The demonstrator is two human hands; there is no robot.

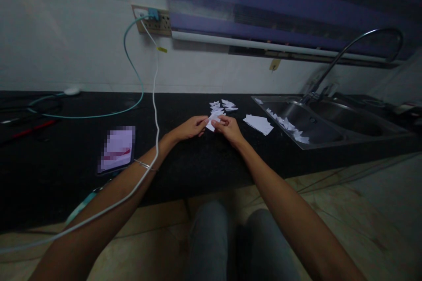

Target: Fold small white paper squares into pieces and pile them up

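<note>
Between my two hands is a small piece of white paper (211,125), held just above the dark countertop. My left hand (193,127) pinches its left side with thumb and fingers. On the other side, my right hand (228,128) grips the paper, its thumb lying on the near face. Right behind the hands lies a loose group of small folded paper pieces (227,104), partly hidden by the fingers. A stack of flat white paper sheets (258,124) rests to the right of my right hand.
More folded papers (288,125) line the left rim of the steel double sink (325,140), under a curved faucet (343,48). A phone (117,149) lies left on the black counter (198,175). A white cable (156,114) hangs from the wall outlet (161,24) across my left forearm.
</note>
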